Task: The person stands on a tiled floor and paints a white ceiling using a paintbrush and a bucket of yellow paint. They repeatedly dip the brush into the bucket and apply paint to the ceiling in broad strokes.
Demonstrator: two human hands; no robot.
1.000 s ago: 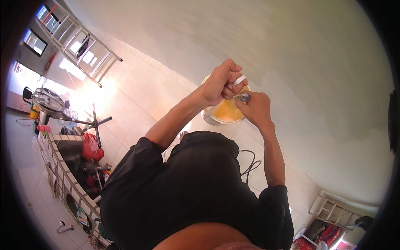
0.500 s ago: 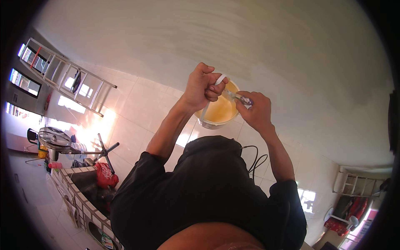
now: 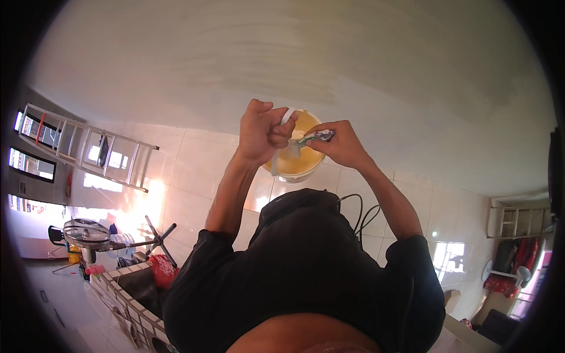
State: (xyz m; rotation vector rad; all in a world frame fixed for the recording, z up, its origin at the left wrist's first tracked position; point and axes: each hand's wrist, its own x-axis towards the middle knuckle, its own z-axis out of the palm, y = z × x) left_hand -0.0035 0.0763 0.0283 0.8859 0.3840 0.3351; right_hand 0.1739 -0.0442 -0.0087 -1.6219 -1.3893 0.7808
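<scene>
White handle (image 3: 274,163) hooked in curled left hand (image 3: 261,134);
Slim tool (image 3: 321,136) pinched in right hand (image 3: 344,143); pale end (image 3: 296,150) over yellow contents (image 3: 289,165) of bucket (image 3: 295,178).

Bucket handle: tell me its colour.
The bucket handle is white, seen best in the head view.

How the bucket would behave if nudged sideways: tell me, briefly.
The bucket would likely swing or tip rather than stay steady, since the left hand grips it by its white handle. That handle looks narrow and strap-like, so it may flex a little. How much the bucket holds is unclear, so I can't judge its weight.
</scene>
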